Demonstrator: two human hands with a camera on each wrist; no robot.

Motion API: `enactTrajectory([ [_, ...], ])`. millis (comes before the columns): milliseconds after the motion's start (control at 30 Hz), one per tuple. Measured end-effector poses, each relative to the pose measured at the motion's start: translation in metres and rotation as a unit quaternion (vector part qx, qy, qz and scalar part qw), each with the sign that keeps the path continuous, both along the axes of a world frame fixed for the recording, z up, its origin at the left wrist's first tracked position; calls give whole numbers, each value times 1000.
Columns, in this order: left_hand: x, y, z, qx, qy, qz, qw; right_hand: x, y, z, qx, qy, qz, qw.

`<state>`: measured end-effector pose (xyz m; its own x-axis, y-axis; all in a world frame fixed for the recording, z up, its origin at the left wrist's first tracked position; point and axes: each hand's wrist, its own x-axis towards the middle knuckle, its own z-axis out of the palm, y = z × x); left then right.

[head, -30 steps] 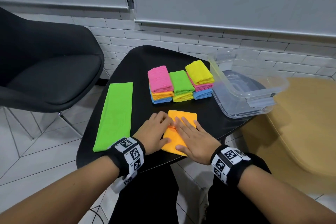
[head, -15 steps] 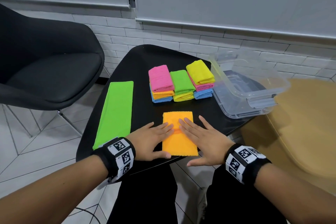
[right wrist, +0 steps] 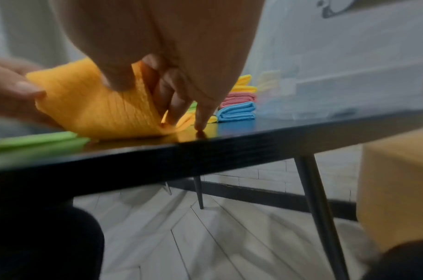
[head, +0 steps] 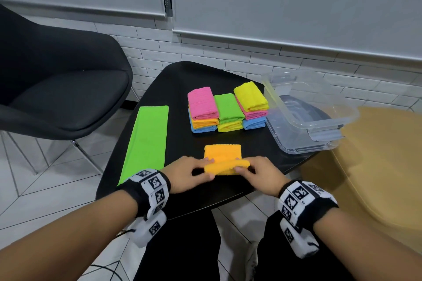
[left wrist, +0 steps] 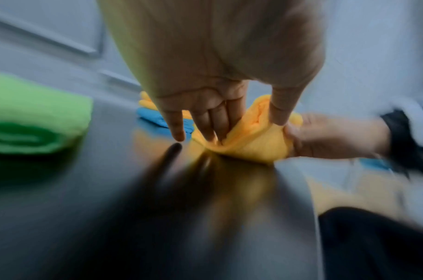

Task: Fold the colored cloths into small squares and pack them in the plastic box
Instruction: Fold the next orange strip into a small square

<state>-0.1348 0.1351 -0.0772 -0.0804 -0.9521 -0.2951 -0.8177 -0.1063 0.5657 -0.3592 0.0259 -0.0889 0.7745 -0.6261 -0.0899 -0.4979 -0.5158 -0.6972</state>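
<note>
An orange cloth (head: 222,155) lies near the front edge of the black table (head: 173,84), its near edge lifted and curling away from me. My left hand (head: 194,173) pinches the near left corner of the orange cloth (left wrist: 251,140), thumb on top. My right hand (head: 255,172) pinches the near right corner of the orange cloth (right wrist: 97,108) the same way. Three stacks of folded cloths (head: 227,107) in pink, green, yellow, orange and blue stand behind it. A long green cloth (head: 146,141) lies flat at the left. The clear plastic box (head: 306,102) rests tilted at the right.
A black chair (head: 57,89) stands left of the table. A tan seat (head: 374,166) sits close on the right, below the box. The clear box leans on its lid (head: 299,141) at the table's right edge. White tiled floor surrounds the table.
Both hands were pressing flat on the orange cloth. They slid back to its near edge, pinched the two near corners and lifted that edge up and forward.
</note>
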Motion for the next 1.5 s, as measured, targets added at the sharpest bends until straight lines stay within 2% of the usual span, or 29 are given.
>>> enactTrajectory([
  [67,-1,-8,6,-35,108,105,988,8,-7,5,33,-31,-66,997],
  [133,-2,-19,10,-61,139,176,973,19,-13,12,49,-36,-126,990],
  [267,-7,-41,8,-72,81,266,958,39,-25,16,38,33,-205,977],
  [467,-15,-60,6,-71,11,336,939,56,-28,16,40,34,-267,962],
  [567,-20,-63,4,-54,-12,343,938,63,-20,15,-7,68,-255,965],
  [667,-21,-63,-2,-57,-35,332,941,66,-9,11,-156,152,-207,954],
  [733,-22,-63,-5,-57,-53,320,944,67,-4,8,-263,175,-157,936],
  [767,-23,-64,-7,-57,-68,315,945,66,-1,6,-286,178,-126,933],
  [900,-28,-65,-8,-45,-160,294,941,63,8,-5,-238,248,-24,939],
  [1000,-29,-67,-11,-28,-215,264,940,60,8,-15,-228,278,5,933],
  [1133,-29,-69,-13,-2,-258,247,934,62,7,-17,-212,277,14,937],
  [1200,-29,-71,-13,20,-245,256,935,63,8,-18,-208,275,11,939],
  [1333,-14,-79,-15,65,-170,280,943,62,8,-19,-199,265,7,944],
  [1500,5,-96,-14,101,-109,276,950,65,7,-22,-194,256,3,947],
])
